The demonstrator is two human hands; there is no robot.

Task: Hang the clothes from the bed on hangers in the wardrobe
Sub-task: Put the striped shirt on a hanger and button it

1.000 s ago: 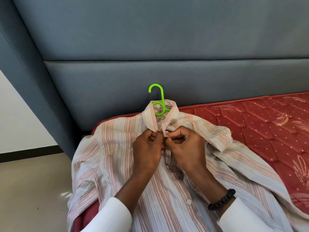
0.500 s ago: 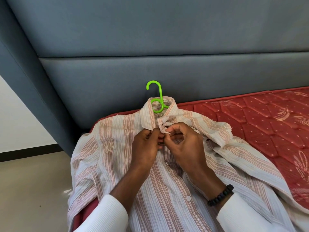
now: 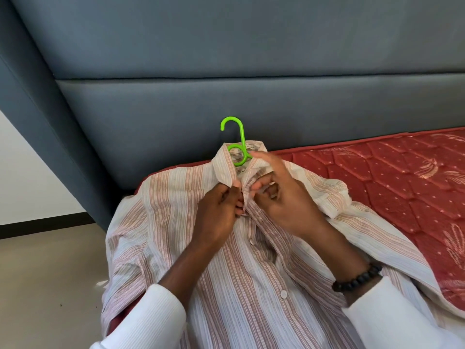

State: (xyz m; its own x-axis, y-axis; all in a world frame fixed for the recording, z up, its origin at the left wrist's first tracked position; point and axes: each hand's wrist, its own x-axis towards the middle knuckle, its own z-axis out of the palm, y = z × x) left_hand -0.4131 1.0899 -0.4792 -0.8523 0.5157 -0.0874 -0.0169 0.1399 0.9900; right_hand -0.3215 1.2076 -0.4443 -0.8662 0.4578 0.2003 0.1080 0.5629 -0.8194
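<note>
A white shirt with red-brown stripes (image 3: 156, 222) lies face up on the corner of the red mattress (image 3: 392, 177). A green plastic hanger (image 3: 236, 144) sits inside it, only its hook and loop showing above the collar. My left hand (image 3: 216, 212) pinches the left edge of the placket just below the collar. My right hand (image 3: 279, 195) holds the right edge of the placket there, its fingers partly spread and the forefinger raised near the hanger loop. Both hands meet at the top button area, which they hide.
A grey padded headboard (image 3: 251, 96) rises right behind the hanger. The bed's grey side panel (image 3: 50, 122) runs down the left. Beige floor (image 3: 45, 273) and a white wall with a dark skirting lie to the left of the bed.
My right hand has opened its fingers and lifted toward the collar. My left hand keeps its pinch on the placket. The shirt and hanger lie where they were.
</note>
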